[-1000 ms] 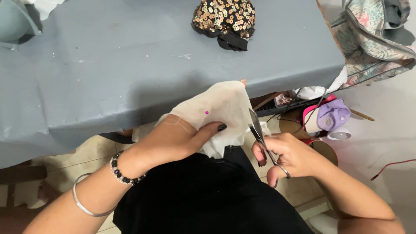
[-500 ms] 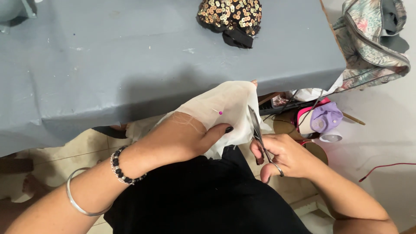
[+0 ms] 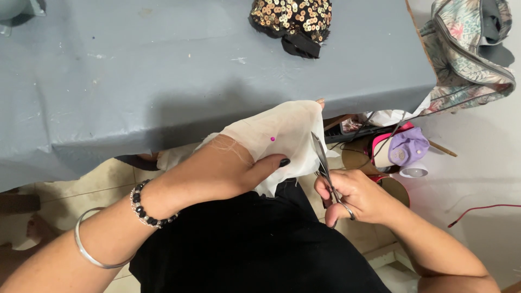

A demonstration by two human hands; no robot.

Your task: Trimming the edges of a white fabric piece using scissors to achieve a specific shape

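Work surface: a table [image 3: 163, 81] covered by a grey cloth, spanning the upper part of the frame from the left edge to the upper right. A sequined piece of black and gold fabric [image 3: 293, 21] is seen lying at the top centre. A pale grey-blue object [image 3: 19, 11], cut off by the frame, is noted at the upper left corner.

Sheer matt cream cloth [image 3: 282, 135]; shiny metal scissors [image 3: 324, 165]; glossy sequinned fabric [image 3: 293, 21] at twelve o'clock; smooth grey table cover [image 3: 135, 81].
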